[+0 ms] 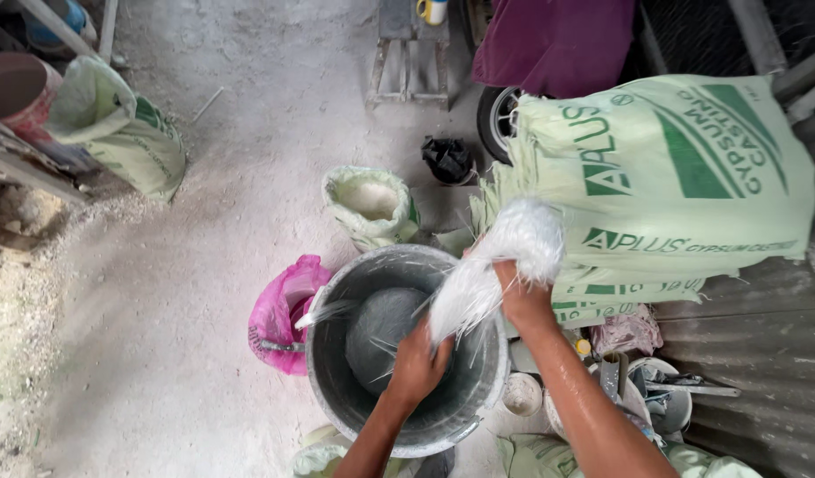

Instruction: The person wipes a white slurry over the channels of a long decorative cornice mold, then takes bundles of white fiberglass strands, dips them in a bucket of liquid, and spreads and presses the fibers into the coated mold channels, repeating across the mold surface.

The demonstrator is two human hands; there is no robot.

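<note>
Both hands, right hand (pixel 524 296) and left hand (pixel 416 363), clench a white fibre bundle (pixel 500 265) above the grey metal bucket (pixel 337 389); teasing step, judged; strands next need spreading downward

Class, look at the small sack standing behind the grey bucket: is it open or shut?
Open: the small sack has its top rolled down, with pale powder visible inside.

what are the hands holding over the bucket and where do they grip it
Both hold one bundle of white fibre strands above the grey bucket. The right hand grips its middle; the left hand holds the lower, loose end.
</note>
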